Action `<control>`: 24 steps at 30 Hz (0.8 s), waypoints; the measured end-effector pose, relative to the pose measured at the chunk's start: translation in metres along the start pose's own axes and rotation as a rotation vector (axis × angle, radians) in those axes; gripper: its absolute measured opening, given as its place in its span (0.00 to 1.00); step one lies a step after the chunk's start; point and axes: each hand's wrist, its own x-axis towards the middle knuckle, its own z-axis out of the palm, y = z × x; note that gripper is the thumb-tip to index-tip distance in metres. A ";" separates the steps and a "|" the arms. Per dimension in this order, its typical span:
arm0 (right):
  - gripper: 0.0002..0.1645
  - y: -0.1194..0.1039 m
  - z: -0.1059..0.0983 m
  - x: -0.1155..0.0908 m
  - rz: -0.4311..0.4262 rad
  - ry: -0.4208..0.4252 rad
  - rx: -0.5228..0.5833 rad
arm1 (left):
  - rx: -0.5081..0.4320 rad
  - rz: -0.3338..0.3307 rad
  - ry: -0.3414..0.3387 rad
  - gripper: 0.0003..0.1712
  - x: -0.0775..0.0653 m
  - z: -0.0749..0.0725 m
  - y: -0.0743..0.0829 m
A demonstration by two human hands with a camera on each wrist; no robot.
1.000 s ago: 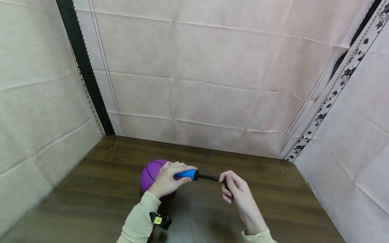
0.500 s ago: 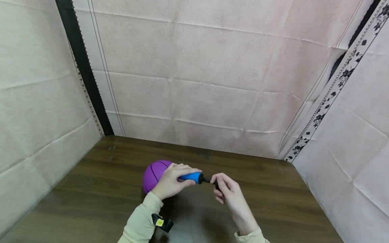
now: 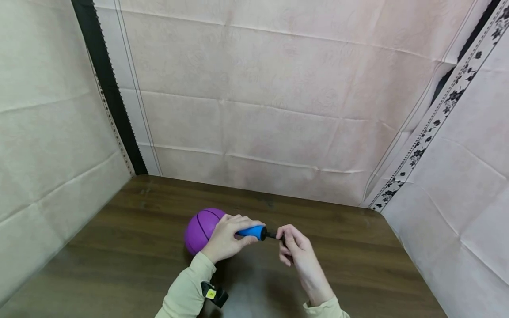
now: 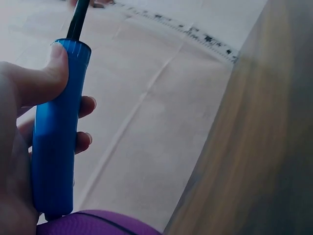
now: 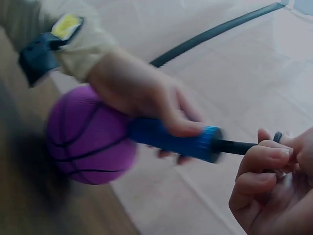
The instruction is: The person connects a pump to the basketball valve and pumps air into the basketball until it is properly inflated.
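A blue hand pump [image 3: 251, 232] is held roughly level above the table, its near end against a purple ball [image 3: 199, 230] with black lines. My left hand [image 3: 228, 238] grips the pump's barrel, thumb along one side and fingers round the other, as the left wrist view shows. At the other end, my right hand [image 3: 297, 251] holds the black handle with curled fingers; most of that handle is hidden by them. A short stretch of black rod [image 5: 237, 147] shows between barrel and right hand. In the right wrist view the ball [image 5: 90, 139] meets the barrel's end.
Under the hands lies a brown wood-grain table [image 3: 131, 247]. Pale cloth walls [image 3: 254, 97] stand behind and on both sides, the right one edged with a floral band [image 3: 421, 145]. A small black device [image 3: 214, 295] is strapped to the left wrist.
My right hand has moved left toward the barrel, so less of the pump's rod shows than a second ago. The left hand and pump barrel have shifted slightly right.
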 end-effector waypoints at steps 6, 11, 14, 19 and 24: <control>0.23 0.006 0.006 0.004 0.082 -0.010 -0.031 | -0.030 0.020 -0.025 0.21 0.001 0.003 0.000; 0.18 -0.007 -0.005 -0.002 0.054 0.011 -0.038 | -0.045 -0.001 -0.032 0.21 0.001 -0.010 -0.010; 0.15 -0.015 -0.017 -0.008 -0.034 0.009 -0.029 | -0.034 -0.027 0.009 0.21 -0.001 -0.019 -0.016; 0.15 -0.013 -0.016 -0.008 -0.108 -0.016 -0.008 | -0.005 -0.040 0.033 0.21 -0.002 -0.018 -0.015; 0.20 0.002 0.002 0.002 -0.041 -0.021 -0.003 | 0.006 -0.018 0.004 0.21 -0.001 -0.004 -0.004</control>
